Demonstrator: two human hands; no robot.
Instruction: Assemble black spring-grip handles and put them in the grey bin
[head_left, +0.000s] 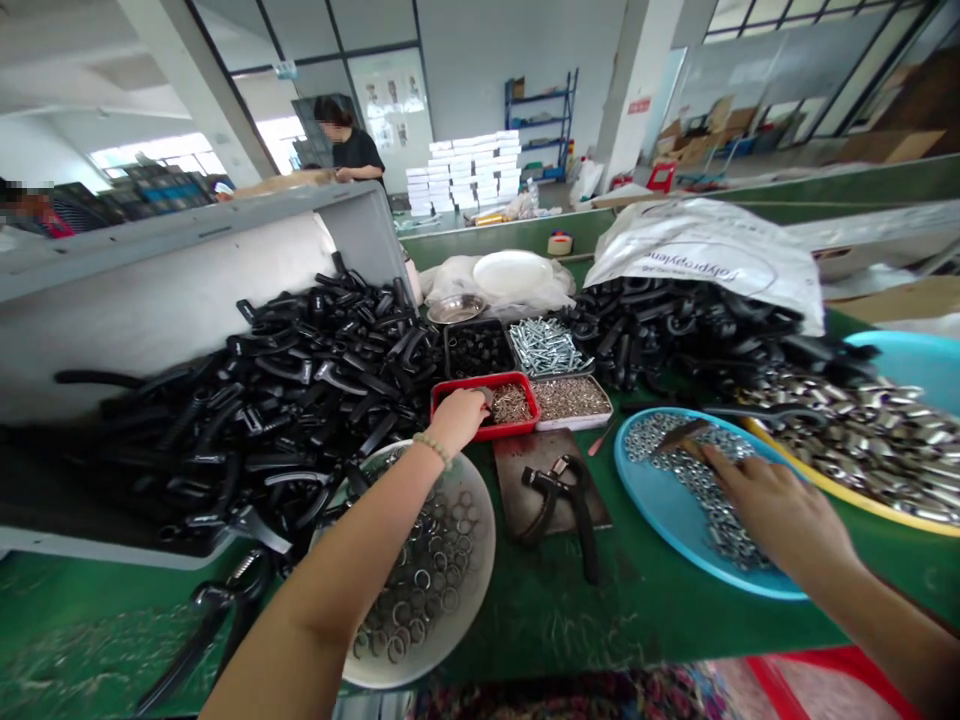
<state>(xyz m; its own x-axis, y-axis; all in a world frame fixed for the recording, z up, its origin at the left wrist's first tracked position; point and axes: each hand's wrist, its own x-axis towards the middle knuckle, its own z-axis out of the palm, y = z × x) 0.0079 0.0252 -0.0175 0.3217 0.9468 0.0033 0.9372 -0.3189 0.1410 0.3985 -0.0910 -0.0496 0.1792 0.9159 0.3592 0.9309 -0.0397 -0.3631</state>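
My left hand [459, 418] reaches into a red tray [491, 432] of small brass-coloured fasteners. Its fingers are drawn together at the pieces; what they pinch is hidden. Over a blue basin [637, 500] of small silvery nuts, my right hand [780, 505] is closed round the handle of a hammer [684, 436], whose dark head lies toward the basin's far side. Between my hands, a black clamp-like part [556, 487] with two curved arms rests on a metal plate [517, 460].
A white bowl [484, 560] of metal rings stands below my left forearm. Black handles fill a tipped grey crate [367, 215]. Trays of silver screws [546, 345] and small rivets [568, 398] sit behind the plate. At right is a yellow-rimmed basin [847, 485] of metal sleeves. A person [356, 150] stands beyond.
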